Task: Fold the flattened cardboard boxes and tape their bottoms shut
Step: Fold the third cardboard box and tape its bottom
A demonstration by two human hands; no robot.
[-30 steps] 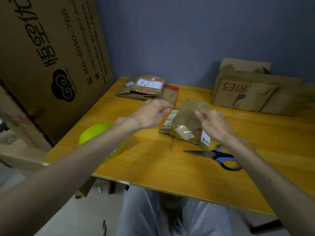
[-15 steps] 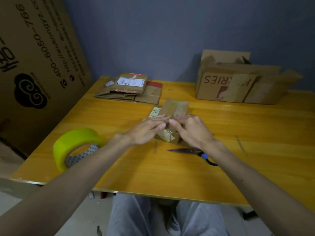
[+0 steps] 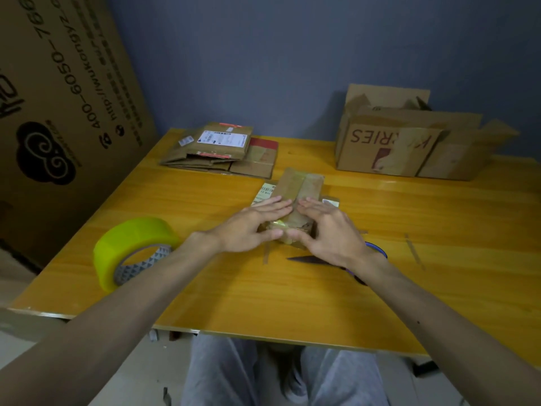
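The box (image 3: 301,186) stands in the middle of the table (image 3: 263,294), its two top flaps folded shut and meeting along a seam that runs away from the person. A white label shows on its left side and another on its right.

Both hands lie on the box's near half. The left hand (image 3: 254,227) is flat on the left flap, fingers straight and together, tips pointing at the seam. The right hand (image 3: 328,230) is flat on the right flap in the same way. Neither hand grasps anything; both press down with released, extended fingers. The thumbs reach over the box's near end, where a bit of yellowish tape shows.

Just nearer than the box, the scissors (image 3: 304,259) lie under the right wrist, blades pointing left, with a blue handle loop beside the wrist. Left of the box and nearer, a yellow tape roll (image 3: 131,247) stands on edge. Behind the box to the left lies a pile of flat boxes (image 3: 222,150), the top one labelled. Behind it to the right sits a carton (image 3: 389,142) with its flaps up; its inside is hidden. Far left of the box leans a large printed cardboard sheet (image 3: 58,98).
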